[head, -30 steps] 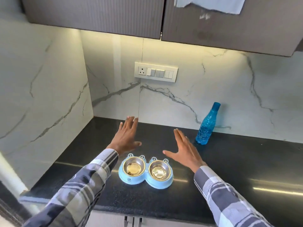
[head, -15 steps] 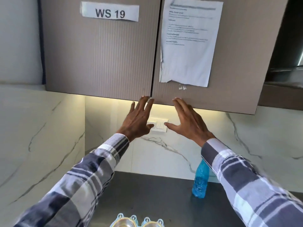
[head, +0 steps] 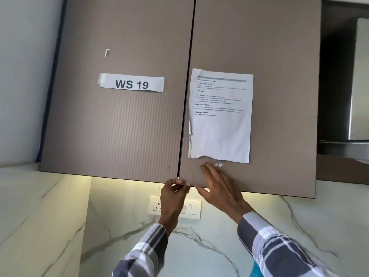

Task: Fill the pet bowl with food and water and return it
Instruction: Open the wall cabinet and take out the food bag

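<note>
Brown ribbed cupboard doors are filling most of your view: the left door (head: 119,116) and the right door (head: 279,86) are sitting shut, with a thin dark gap running between them. White marble wall (head: 199,252) is spreading below them, lit by a strip of light under the cupboard. A printed sheet of paper (head: 219,132) is hanging on the right door, its lower left corner torn. A white label reading "WS 19" (head: 131,84) is sticking to the left door. A white switch plate (head: 191,209) is sitting on the wall just under the doors, partly hidden behind your wrist.

Your left hand (head: 172,198) is curling its fingers at the bottom edge of the doors, right where the gap ends, pinching the lower corner there. Your right hand (head: 219,188) is lying flat with fingers straight against the lower part of the right door, just below the paper. Both your sleeves are showing a grey and white check.

The pet bowl is lying outside your view, so you are not seeing where it is.
</note>
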